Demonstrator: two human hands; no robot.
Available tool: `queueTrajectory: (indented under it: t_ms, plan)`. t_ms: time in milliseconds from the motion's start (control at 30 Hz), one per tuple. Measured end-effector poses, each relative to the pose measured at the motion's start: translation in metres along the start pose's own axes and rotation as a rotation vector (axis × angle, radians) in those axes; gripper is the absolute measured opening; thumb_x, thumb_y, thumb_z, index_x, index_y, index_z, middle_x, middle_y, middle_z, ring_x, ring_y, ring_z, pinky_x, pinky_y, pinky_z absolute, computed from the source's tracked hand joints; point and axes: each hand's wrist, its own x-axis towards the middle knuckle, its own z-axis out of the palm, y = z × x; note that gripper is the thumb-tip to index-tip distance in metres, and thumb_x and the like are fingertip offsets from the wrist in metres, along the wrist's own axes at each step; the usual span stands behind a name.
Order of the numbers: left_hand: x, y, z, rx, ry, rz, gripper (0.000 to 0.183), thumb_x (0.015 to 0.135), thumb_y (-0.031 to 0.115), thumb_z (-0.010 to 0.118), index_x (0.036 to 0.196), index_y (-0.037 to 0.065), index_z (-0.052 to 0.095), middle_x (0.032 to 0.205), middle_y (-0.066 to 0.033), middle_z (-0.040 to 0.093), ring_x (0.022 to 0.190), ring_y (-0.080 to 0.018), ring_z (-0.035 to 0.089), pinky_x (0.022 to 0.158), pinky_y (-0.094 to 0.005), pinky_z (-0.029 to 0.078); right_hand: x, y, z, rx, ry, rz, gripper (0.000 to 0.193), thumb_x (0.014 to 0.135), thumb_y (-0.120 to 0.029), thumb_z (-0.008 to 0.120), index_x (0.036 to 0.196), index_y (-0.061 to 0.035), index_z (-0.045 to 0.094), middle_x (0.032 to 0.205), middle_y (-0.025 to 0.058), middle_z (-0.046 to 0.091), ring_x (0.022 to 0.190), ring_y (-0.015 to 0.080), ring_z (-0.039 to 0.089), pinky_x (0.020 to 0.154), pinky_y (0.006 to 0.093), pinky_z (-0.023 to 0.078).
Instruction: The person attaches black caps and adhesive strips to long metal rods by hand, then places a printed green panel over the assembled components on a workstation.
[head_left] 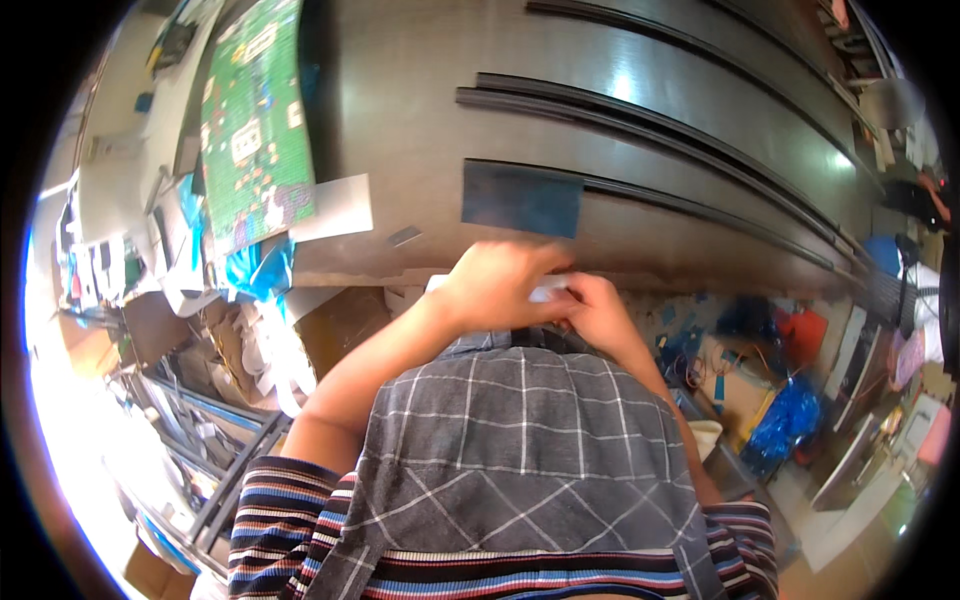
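Judged step: you were handling a white piece (547, 291), your side of the dark sheet (520, 198). Your right hand (600, 312) had its fingers pinching it; left hand (500, 284) blurred, grip untellable. Next move likely called for steadiness.

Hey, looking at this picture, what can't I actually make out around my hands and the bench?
All in the head view:
- White item: its full shape, mostly covered by the left hand and right hand.
- Left hand's exact grip: motion blur.
- Green patterned sheet: far end, cut off by the top edge.
- Uppermost black strip: far end, likewise cut off.
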Motion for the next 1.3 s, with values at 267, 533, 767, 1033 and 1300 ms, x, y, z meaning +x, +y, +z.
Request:
queueTrajectory:
  t_ms: [267,533,767,1033,1300]
  plan:
    - [-0.290,-0.154,-0.020,0.217,0.813,-0.992,0.045,0.082,0.012,0.068,0.125,0.008,0.058,0.118,-0.0148,0.064,0.106,-0.0276,0.062,0.091,-0.0366,0.048,0.123,-0.054,0.125,-0.966,0.149,-0.875,0.014,0.081,-0.008,0.059,0.094,-0.0036,0.060,0.097,0.0126,0.061,0.094,0.0291,0.061,0.078,0.0397,0.052]
    - [-0.211,-0.124,-0.018,0.200,1.106,-0.635,0.053,0.090,0.012,0.063,0.139,0.000,0.045,0.142,-0.0188,0.046,0.132,-0.0330,0.043,0.111,-0.0433,0.030,0.125,-0.039,0.121,-0.874,0.209,-0.772,0.010,0.084,-0.010,0.056,0.083,-0.0046,0.064,0.088,0.0147,0.065,0.085,0.0335,0.063,0.072,0.0414,0.052]
    - [0.020,-0.072,0.035,0.584,0.463,-0.115,0.078,0.089,0.036,0.061,0.149,0.000,0.026,0.156,-0.0204,0.021,0.147,-0.0341,0.016,0.117,-0.0508,0.015,0.032,-0.017,0.023,-0.353,0.725,-0.408,0.015,0.086,-0.016,0.067,0.094,-0.0043,0.067,0.076,0.0162,0.067,0.067,0.0305,0.067,0.061,0.0381,0.052]
    - [0.089,-0.038,0.080,0.553,0.322,0.137,0.084,0.087,0.047,0.060,0.149,0.000,0.027,0.157,-0.0185,0.021,0.147,-0.0318,0.016,0.117,-0.0491,0.016,0.010,0.005,-0.037,-0.055,0.917,-0.293,0.013,0.088,-0.010,0.065,0.096,0.0009,0.066,0.075,0.0140,0.068,0.066,0.0166,0.067,0.064,0.0297,0.051]
    - [0.037,-0.083,0.045,0.614,0.459,-0.114,0.082,0.088,0.041,0.061,0.150,0.001,0.024,0.157,-0.0191,0.020,0.147,-0.0338,0.017,0.117,-0.0513,0.014,0.061,-0.016,-0.041,-0.745,0.977,-0.689,0.015,0.079,-0.013,0.072,0.093,-0.0108,0.070,0.075,0.0049,0.059,0.070,0.0249,0.061,0.059,0.0372,0.050]
